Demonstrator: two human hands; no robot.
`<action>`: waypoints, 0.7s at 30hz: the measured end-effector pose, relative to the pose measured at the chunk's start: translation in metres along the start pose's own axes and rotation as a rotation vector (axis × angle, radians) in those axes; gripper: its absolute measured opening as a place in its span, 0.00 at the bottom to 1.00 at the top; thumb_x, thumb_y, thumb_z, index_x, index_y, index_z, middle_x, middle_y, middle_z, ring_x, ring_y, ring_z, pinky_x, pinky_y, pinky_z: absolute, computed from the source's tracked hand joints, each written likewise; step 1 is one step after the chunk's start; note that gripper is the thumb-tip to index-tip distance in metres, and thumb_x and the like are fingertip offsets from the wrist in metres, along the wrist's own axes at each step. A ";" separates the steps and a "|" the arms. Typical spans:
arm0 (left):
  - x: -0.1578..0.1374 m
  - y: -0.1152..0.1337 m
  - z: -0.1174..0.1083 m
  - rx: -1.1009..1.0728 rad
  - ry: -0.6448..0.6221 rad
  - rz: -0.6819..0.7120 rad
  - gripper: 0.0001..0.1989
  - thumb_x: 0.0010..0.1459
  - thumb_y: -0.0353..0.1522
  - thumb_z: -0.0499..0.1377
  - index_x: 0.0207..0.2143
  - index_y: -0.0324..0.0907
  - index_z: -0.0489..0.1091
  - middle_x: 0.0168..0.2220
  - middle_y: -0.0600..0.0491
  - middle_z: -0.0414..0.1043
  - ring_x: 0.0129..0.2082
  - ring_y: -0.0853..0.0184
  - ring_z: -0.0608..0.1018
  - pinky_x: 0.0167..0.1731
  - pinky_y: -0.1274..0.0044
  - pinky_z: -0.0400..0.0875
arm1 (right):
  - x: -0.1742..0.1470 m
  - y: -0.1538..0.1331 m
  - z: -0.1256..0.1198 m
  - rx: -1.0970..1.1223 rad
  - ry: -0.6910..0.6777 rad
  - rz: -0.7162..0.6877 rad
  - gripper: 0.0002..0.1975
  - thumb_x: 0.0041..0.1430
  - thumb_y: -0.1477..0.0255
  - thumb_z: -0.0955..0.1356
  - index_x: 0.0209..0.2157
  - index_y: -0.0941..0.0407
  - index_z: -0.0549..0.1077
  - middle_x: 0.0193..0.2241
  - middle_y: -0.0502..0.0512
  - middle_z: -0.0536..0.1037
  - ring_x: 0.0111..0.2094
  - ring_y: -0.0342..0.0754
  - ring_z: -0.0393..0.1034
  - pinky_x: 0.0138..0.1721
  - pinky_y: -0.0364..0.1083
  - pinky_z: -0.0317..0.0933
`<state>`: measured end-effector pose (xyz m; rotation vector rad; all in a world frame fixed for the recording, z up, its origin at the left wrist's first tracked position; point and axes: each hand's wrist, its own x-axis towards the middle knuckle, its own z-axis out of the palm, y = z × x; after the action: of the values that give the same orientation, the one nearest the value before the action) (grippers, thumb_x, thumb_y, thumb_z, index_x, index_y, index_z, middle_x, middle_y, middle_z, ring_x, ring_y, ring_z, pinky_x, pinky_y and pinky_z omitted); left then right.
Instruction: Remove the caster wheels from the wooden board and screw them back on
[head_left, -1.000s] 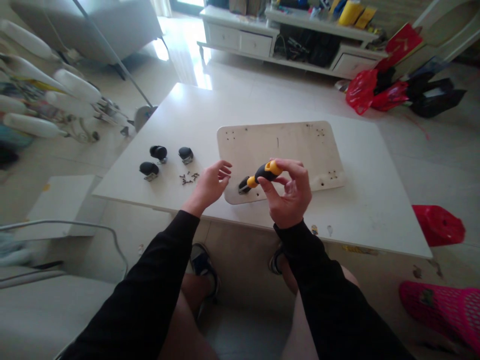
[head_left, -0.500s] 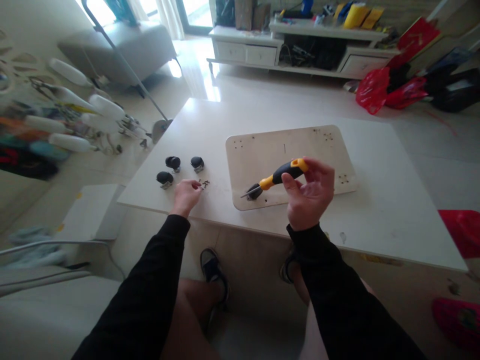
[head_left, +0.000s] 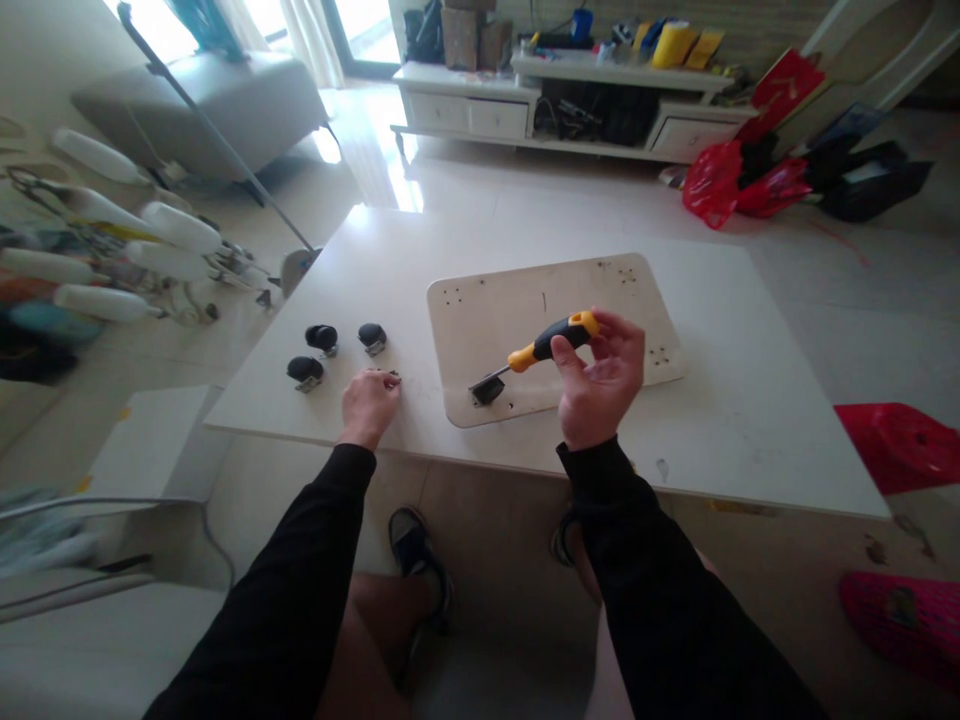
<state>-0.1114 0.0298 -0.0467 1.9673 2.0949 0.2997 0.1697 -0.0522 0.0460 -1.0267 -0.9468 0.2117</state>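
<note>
**Screwdriver held over the board**

We saw the screwdriver (head_left: 546,344) at frame centre, its tip at a caster (head_left: 487,390) on the wooden board (head_left: 600,300). Our right hand (head_left: 600,385) gripped its handle, fingers closed around it. Our left hand (head_left: 367,405), left of centre, rested on the bench (head_left: 750,420) with fingers curled over small screws (head_left: 388,375); whether they pinched one, we could not tell. Three loose casters (head_left: 322,350) lay further left.

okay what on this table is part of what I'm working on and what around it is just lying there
In use: screwdriver in the right hand; small screws under the left hand; wooden board with one caster; three loose casters.

Lying about: red bags, mop, TV cabinet.
</note>
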 end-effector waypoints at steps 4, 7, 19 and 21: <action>-0.001 0.010 -0.013 -0.145 0.028 0.018 0.07 0.56 0.32 0.65 0.34 0.45 0.84 0.36 0.44 0.85 0.40 0.52 0.85 0.46 0.65 0.78 | 0.003 0.009 -0.003 -0.029 0.006 -0.002 0.22 0.57 0.63 0.78 0.52 0.47 0.72 0.46 0.52 0.76 0.44 0.47 0.76 0.40 0.47 0.78; -0.007 0.024 -0.025 -0.293 0.033 0.057 0.06 0.56 0.33 0.66 0.34 0.44 0.84 0.32 0.48 0.84 0.35 0.57 0.84 0.43 0.68 0.78 | 0.005 0.013 -0.005 -0.015 0.008 0.025 0.23 0.57 0.63 0.78 0.52 0.47 0.71 0.46 0.52 0.76 0.43 0.46 0.76 0.35 0.44 0.76; -0.036 0.056 -0.037 -0.641 -0.073 0.221 0.08 0.54 0.33 0.64 0.34 0.42 0.83 0.31 0.51 0.84 0.30 0.64 0.82 0.35 0.72 0.79 | 0.001 0.015 0.005 0.003 0.017 0.016 0.22 0.58 0.65 0.77 0.51 0.48 0.72 0.45 0.52 0.76 0.42 0.45 0.75 0.33 0.42 0.74; -0.037 0.058 -0.036 -0.638 -0.051 0.284 0.09 0.54 0.32 0.65 0.38 0.43 0.82 0.31 0.52 0.83 0.31 0.64 0.83 0.40 0.70 0.80 | 0.000 0.015 0.007 -0.012 0.007 0.018 0.22 0.58 0.64 0.77 0.52 0.48 0.72 0.45 0.52 0.76 0.42 0.45 0.75 0.33 0.43 0.74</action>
<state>-0.0661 -0.0025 0.0075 1.8222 1.4270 0.8413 0.1682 -0.0401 0.0351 -1.0466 -0.9337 0.2182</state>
